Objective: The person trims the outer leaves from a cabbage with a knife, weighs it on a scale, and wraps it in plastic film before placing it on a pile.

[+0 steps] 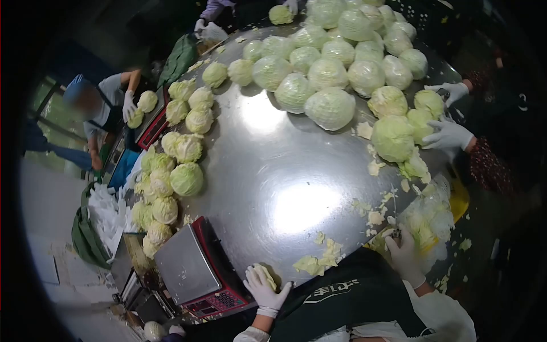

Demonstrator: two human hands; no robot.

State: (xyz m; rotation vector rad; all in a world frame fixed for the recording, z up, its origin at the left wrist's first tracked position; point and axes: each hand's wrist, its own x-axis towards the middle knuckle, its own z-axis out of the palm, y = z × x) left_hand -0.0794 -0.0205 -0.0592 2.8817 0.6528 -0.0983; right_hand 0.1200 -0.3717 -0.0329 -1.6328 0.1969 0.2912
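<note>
Left hand [263, 288] gloved, fingers spread flat over leaf scrap [266, 276] at table [268, 171] edge, gripping nothing. Right hand [405, 257] closed around something small by trimmings bag [428, 219]; item unclear. Step: likely clearing trimmings. Next: gather scrap, needs fingers curled under it.

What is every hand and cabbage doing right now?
left hand: gloved, resting on a cabbage piece at the table edge.
right hand: gloved, closed on something I cannot make out.
scale: nothing on its tray.
big cabbage: whole, lying on the table.
leaf scraps: loose, scattered.
</note>
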